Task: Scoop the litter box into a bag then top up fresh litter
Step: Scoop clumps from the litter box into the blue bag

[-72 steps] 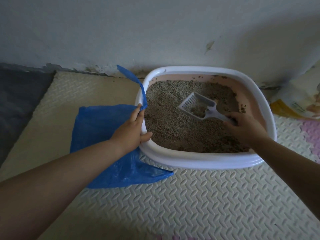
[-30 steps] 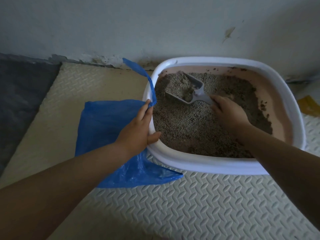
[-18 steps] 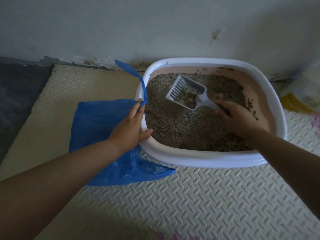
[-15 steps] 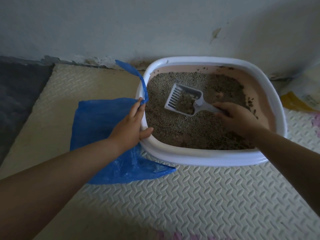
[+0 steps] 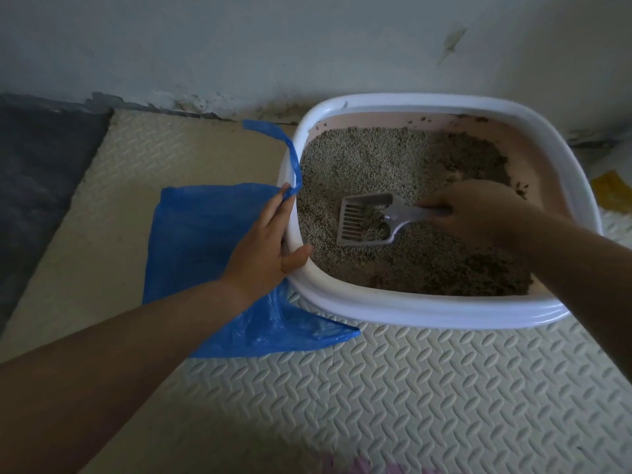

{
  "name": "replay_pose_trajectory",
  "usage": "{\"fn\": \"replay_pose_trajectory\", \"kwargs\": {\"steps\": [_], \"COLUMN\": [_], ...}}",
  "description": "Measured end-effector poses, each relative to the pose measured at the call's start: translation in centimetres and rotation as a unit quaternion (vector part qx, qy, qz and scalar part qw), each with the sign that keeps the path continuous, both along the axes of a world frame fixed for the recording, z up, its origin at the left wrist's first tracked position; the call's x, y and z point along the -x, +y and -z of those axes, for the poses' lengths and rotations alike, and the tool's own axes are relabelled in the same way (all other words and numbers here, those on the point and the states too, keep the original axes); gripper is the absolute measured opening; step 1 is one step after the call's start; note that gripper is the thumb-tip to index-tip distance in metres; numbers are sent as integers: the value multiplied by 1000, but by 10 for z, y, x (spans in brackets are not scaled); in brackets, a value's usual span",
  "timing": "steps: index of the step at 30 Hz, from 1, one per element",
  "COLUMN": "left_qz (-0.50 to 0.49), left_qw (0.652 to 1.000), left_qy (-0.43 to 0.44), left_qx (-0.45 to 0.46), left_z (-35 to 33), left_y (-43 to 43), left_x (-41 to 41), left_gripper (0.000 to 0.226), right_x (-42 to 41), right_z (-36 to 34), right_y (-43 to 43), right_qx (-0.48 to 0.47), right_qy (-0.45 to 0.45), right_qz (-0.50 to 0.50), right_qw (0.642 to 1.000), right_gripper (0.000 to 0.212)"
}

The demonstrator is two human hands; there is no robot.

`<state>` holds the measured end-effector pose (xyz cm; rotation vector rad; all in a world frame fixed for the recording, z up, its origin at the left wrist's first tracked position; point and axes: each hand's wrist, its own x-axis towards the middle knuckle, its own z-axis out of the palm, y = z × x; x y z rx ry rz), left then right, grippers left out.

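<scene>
A white-rimmed litter box (image 5: pixel 427 311) with pink inner walls holds grey-brown litter (image 5: pixel 369 159). My right hand (image 5: pixel 475 213) grips the handle of a grey slotted scoop (image 5: pixel 367 220), which lies over the litter in the left middle of the box with a few clumps in it. A blue plastic bag (image 5: pixel 205 241) lies on the floor against the box's left side. My left hand (image 5: pixel 266 251) presses the bag's edge against the box rim, thumb over the rim, and one bag handle (image 5: pixel 290 155) loops up over the rim.
The box stands on a cream foam mat (image 5: pixel 410 388) against a grey wall (image 5: pixel 239 46). A dark grey mat (image 5: pixel 37 186) lies at the far left. A yellow package corner (image 5: pixel 612 196) shows at the right edge.
My right hand has drawn the scoop from the far left corner of the box toward the middle, lowering it over the litter. My left hand stays on the bag and rim.
</scene>
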<state>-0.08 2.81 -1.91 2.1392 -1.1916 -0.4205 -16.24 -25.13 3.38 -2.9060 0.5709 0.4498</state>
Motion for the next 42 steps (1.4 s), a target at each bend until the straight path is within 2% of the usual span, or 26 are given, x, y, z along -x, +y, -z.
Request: {"fn": "replay_pose_trajectory", "kwargs": {"steps": [6, 12, 15, 19, 23, 30, 32, 42], "left_qz": [-1, -1, -2, -1, -7, -8, -7, -12], "left_qw": [999, 999, 999, 1000, 1000, 999, 1000, 1000], "left_qy": [7, 5, 6, -1, 5, 6, 2, -4], "left_qx": [32, 36, 36, 31, 27, 30, 28, 13], "left_z": [4, 6, 7, 8, 9, 11, 11, 7], "left_y": [-1, -2, -2, -2, -2, 0, 0, 0], "left_x": [1, 0, 0, 0, 0, 1, 1, 2], "left_gripper": [81, 78, 79, 82, 83, 81, 81, 83], "right_x": [-37, -53, -44, -28, -14, 16, 22, 37], "right_z": [26, 53, 66, 64, 63, 55, 55, 46], "right_y": [13, 22, 19, 10, -4, -9, -8, 0], "right_qx": [-24, -49, -129, -223, -212, -263, -246, -251], "right_qy": [4, -63, -82, -121, -112, -145, -137, -174], "right_qz": [-24, -24, -14, 50, 75, 114, 98, 139], "right_qw": [999, 996, 988, 966, 968, 947, 955, 942], "right_gripper": [29, 28, 28, 34, 36, 38, 39, 39]}}
